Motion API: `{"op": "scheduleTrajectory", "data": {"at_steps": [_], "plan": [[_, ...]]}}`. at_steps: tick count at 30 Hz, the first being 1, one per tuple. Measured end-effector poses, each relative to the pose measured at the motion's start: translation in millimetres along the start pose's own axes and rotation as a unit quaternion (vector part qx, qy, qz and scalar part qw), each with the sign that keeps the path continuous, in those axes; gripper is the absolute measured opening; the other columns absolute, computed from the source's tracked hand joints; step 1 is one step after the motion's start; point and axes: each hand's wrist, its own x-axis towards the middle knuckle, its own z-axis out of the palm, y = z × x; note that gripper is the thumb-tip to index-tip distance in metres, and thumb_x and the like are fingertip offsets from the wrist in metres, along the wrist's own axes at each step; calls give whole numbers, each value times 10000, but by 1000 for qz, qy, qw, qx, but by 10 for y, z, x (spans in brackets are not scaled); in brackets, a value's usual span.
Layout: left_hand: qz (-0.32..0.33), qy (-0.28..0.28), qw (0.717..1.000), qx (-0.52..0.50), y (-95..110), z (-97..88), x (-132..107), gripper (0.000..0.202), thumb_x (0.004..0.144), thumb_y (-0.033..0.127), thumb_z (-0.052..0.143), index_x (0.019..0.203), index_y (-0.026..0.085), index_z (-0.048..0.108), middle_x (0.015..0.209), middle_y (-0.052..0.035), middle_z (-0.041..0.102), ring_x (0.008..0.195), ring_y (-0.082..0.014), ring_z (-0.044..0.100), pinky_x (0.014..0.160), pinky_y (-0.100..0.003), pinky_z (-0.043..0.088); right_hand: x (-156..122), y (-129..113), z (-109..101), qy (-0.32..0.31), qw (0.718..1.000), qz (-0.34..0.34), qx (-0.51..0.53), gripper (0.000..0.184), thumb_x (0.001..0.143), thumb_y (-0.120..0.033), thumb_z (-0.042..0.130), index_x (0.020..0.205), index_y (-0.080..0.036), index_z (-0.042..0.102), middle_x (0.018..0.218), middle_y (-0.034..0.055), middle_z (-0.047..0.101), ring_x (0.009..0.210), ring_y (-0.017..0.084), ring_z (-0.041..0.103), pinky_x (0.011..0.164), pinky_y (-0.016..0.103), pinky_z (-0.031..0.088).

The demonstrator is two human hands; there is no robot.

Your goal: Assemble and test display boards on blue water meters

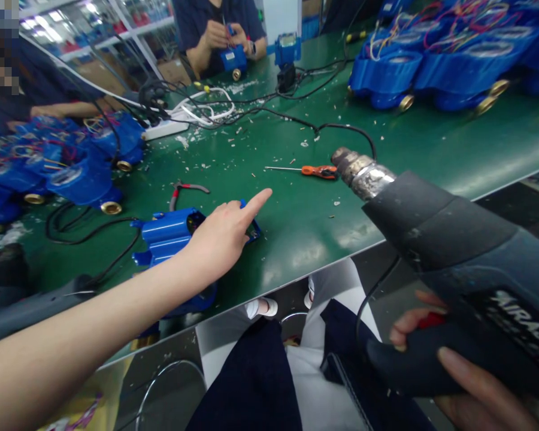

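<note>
My left hand (224, 230) rests over a blue meter housing (170, 236) on the green table (413, 155). Its index finger is stretched out toward the right and the other fingers are curled down on the housing. My right hand (435, 371) is wrapped round the grip of a dark grey heat gun (467, 251), near the table's front edge. The gun's metal nozzle (362, 170) points left and away, close to an orange-handled screwdriver (317, 172).
Red-handled pliers (186, 188) lie behind the housing. Piles of blue meters (453, 60) fill the far right, and more blue meters (58, 161) the left. Black cables and a white power strip (166, 129) cross the middle. Another person's hands (227, 36) work at the far side.
</note>
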Motion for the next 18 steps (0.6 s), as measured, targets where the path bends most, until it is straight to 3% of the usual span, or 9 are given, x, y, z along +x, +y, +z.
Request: {"op": "scheduleTrajectory", "data": {"at_steps": [5,9,13,18], "plan": [[-4,5,1000,7,20,13,20,830,824,58,483,1558,278,166,970,-95,599,859,-249,643,741,-340,517,26,-28,91,-10,999,-19,47,195,645,-391,743,823,-472,734,640,31,637,579,237,624,599,335,584],[-17,11,1000,-3,33,26,43,837,799,30,474,1552,279,206,968,-85,597,850,-240,644,757,-341,520,29,73,75,-35,996,-43,68,124,718,-419,724,840,-404,735,689,16,648,613,227,644,609,312,599],[-28,10,1000,-1,45,51,66,841,780,-13,460,1546,259,244,1007,-107,602,890,-256,649,791,-359,519,18,147,18,-90,988,-105,67,95,822,-411,677,887,-357,720,751,-7,682,664,172,666,653,208,592],[-28,12,999,14,60,68,75,842,777,-18,455,1544,260,243,1078,-130,599,943,-266,648,809,-363,518,20,170,-30,-116,988,-94,49,89,856,-387,661,927,-371,713,797,-19,682,712,152,678,697,183,585]]}}
